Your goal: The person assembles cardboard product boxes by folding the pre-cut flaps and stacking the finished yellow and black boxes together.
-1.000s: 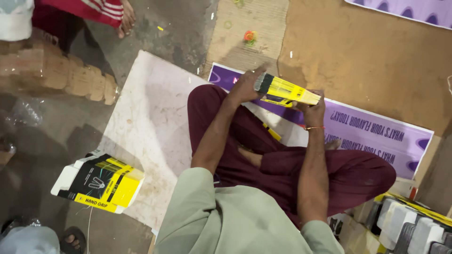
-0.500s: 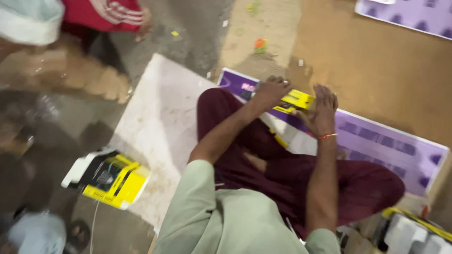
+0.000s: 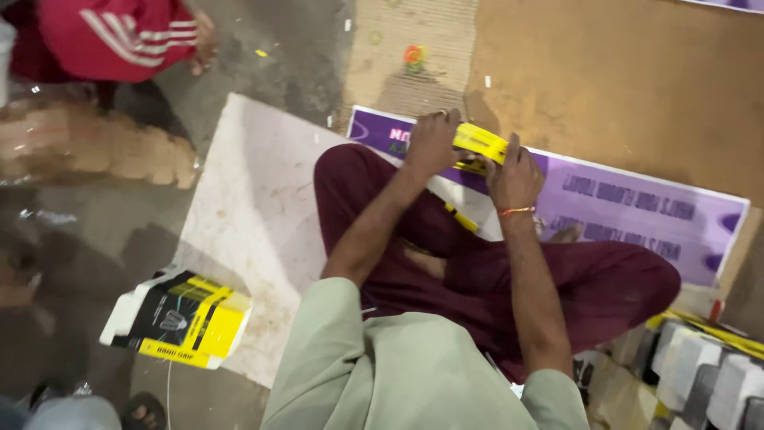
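Note:
I sit cross-legged on the floor in maroon trousers and a pale green shirt. Both my hands grip a flat yellow and black carton point(image 3: 480, 142) held low over a purple printed sheet point(image 3: 637, 211). My left hand point(image 3: 430, 143) clasps its left end with the fingers curled over the top edge. My right hand point(image 3: 516, 177), with an orange thread at the wrist, presses on its right end. A second small yellow piece point(image 3: 461, 217) lies on my leg below the carton.
A stack of yellow, black and white flat cartons point(image 3: 177, 320) lies on a white board point(image 3: 247, 207) at my left. More folded cartons point(image 3: 700, 374) stand at the lower right. A person in a red jacket point(image 3: 119, 36) sits at the top left. Brown cardboard point(image 3: 637, 80) covers the floor ahead.
My hands have brought the carton down from an open, tilted hold to a flattened one close to the purple sheet. The view has shifted nearer and a little to the right.

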